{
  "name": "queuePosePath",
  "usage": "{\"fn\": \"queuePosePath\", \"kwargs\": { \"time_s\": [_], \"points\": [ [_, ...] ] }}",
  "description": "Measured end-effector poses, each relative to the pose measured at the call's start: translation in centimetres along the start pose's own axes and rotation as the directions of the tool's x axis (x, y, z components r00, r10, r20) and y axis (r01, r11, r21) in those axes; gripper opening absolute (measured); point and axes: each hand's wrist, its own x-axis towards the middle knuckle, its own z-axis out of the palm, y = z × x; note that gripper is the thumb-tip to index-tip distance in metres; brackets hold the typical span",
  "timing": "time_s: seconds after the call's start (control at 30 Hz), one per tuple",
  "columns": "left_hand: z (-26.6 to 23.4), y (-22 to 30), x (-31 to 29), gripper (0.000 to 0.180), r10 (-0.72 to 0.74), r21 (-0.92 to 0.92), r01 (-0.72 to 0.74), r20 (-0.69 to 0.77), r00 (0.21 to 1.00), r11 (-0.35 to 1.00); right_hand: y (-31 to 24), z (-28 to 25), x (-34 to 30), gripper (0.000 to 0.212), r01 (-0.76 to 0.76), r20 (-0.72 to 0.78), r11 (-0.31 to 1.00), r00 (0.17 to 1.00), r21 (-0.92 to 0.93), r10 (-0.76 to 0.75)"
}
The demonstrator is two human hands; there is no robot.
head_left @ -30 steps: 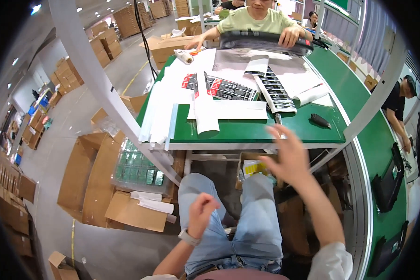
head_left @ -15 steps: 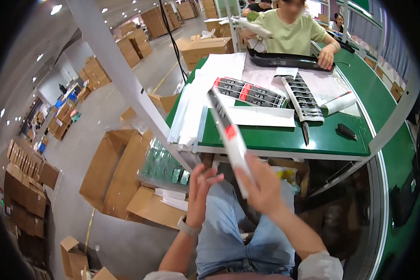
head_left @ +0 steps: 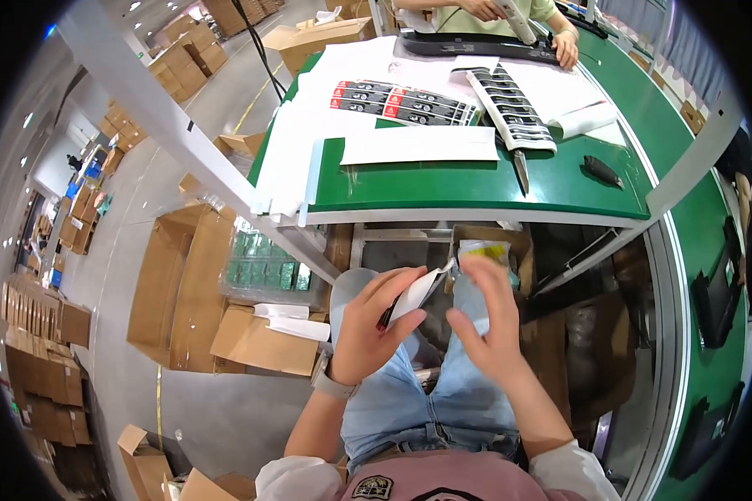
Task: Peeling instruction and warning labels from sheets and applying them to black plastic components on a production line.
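Observation:
My left hand (head_left: 374, 327) is closed around a label strip (head_left: 413, 296), white on the side facing me, with a dark and red edge showing by the fingers. The strip looks bent or rolled, and its far end reaches close to the fingertips of my right hand (head_left: 495, 321). Thumb and fingers of that hand are spread apart; whether a fingertip touches the strip I cannot tell. Both hands are above my lap, in front of the green table (head_left: 409, 188). On it lie printed label sheets (head_left: 401, 102) in black, white and red, and a blank white sheet (head_left: 422, 146).
A knife (head_left: 521, 171) pokes out from under a striped label stack (head_left: 514, 108). To its right is a small black object (head_left: 602, 171). Across the table a co-worker handles a long black part (head_left: 476, 47). An opened carton (head_left: 180, 288) stands left of my legs; a metal post (head_left: 163, 117) rises beside the table.
The label strip has passed from my right hand to my left and come down toward my lap. My right hand has opened. The co-worker's white item has moved right, over the black part.

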Motion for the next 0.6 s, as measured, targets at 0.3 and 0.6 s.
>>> {"fn": "queuePosePath", "kwargs": {
  "time_s": [0.3, 0.6],
  "points": [
    [0.1, 0.0, -1.7, 0.036, -0.063, 0.103, 0.056, 0.065, 0.996, 0.993, -0.3, 0.2, 0.7, 0.03, 0.015, 0.031, 0.997, 0.999, 0.078, -0.017],
    [-0.1, -0.2, -1.8, 0.033, -0.002, 0.395, -0.042, 0.11, 0.994, 0.918, 0.3, -0.4, 0.6, 0.025, 0.038, 0.099, 0.998, 0.994, 0.045, -0.042]
  ]
}}
